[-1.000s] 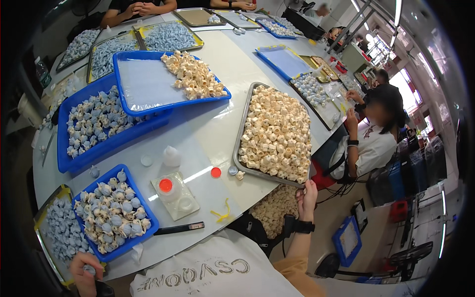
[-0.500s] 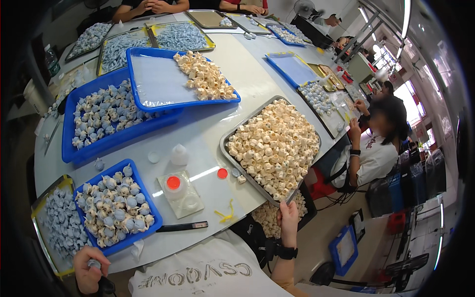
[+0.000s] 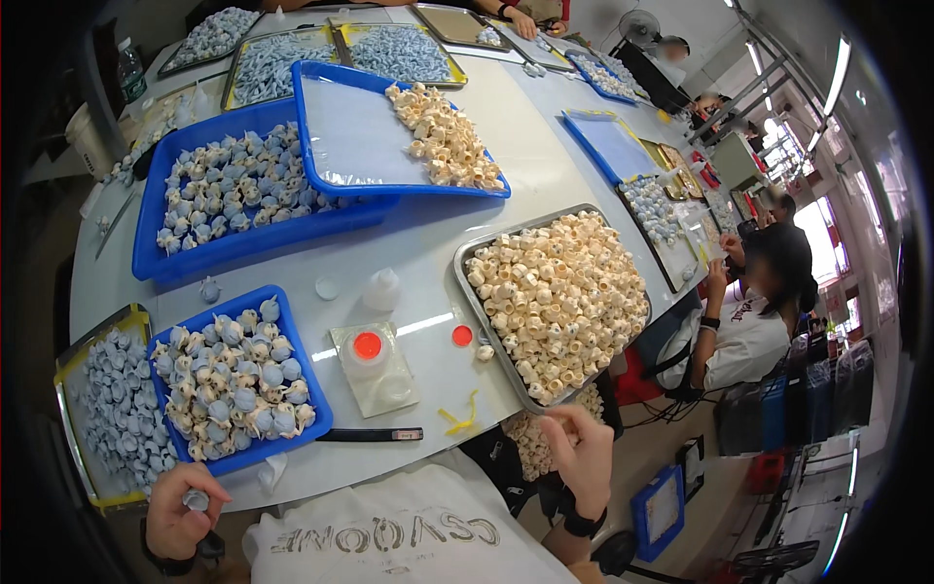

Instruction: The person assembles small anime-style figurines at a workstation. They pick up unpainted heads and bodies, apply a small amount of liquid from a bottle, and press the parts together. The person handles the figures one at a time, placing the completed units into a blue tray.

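My left hand (image 3: 178,514), low at the table's near left edge, is closed around a small grey-blue cup-shaped piece (image 3: 197,500), whose hollow end shows. Beside it stand a yellow-edged tray (image 3: 73,404) of loose grey-blue pieces and a small blue tray (image 3: 318,389) of cream pieces with grey-blue caps. At the near corner of a metal tray (image 3: 493,343) is my right hand (image 3: 584,462), its fingers curled and thumb drawn in. Whatever is between those fingertips, if anything, cannot be made out. Hollow cream pieces (image 3: 559,302) are heaped in the metal tray.
Mid-table are a red-topped pot (image 3: 368,347), a red disc (image 3: 462,336), a white squeeze bottle (image 3: 381,290), a black strip (image 3: 372,435) and yellow scraps (image 3: 461,417). Behind, a tilted blue tray (image 3: 360,151) rests on a deep blue bin (image 3: 161,263). A co-worker (image 3: 744,331) sits at right.
My right hand has come slightly back from the metal tray's corner, its fingers curling. The piece in my left hand now shows its hollow end. The whole view has shifted.
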`<state>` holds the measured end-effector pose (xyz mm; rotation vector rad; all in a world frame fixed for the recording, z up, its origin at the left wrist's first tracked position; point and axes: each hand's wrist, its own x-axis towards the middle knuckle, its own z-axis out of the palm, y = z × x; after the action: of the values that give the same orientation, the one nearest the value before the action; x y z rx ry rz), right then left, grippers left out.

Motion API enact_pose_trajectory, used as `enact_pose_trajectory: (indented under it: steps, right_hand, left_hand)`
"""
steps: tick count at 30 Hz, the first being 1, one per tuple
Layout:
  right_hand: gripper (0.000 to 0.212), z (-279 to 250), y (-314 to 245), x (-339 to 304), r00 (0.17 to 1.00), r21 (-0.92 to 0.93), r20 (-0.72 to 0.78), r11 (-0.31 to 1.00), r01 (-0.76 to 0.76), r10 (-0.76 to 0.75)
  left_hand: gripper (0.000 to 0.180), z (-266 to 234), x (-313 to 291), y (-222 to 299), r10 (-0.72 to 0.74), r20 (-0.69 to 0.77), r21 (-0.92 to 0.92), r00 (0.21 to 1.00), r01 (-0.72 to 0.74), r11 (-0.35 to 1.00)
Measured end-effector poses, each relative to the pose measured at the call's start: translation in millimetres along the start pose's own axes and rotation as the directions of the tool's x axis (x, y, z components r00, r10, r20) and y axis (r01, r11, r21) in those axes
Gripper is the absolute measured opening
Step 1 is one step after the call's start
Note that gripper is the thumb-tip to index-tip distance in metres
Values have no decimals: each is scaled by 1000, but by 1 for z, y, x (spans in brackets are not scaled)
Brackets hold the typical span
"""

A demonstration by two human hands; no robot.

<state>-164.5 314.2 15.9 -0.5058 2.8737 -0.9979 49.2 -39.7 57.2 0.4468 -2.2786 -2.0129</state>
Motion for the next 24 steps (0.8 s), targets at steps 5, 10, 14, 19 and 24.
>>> enact_pose_trajectory:
  steps: [5,10,14,19,24]
  right_hand:
    - [44,27,-49,79,858,-488,383,714,503,-343]
    - [40,50,-47,107,782,-620,544,482,619,-304]
    - [27,67,-44,111,787,-717,549,325,617,-282]
    - [15,79,-46,111,757,-768,596,87,635,-268]
    - [13,75,-49,117,692,-707,637,100,700,-341]
  left_hand:
    - [42,1,-3,1,14,47,-4,999,-13,1000]
    - [41,-7,-14,-15,-27,83,-34,996,30,999]
    - [41,-10,-17,-20,-45,81,-56,996,50,997]
    - [41,-9,-7,-19,-50,161,-65,986,61,996]
    - [40,-12,-13,-12,-49,166,-28,985,54,998]
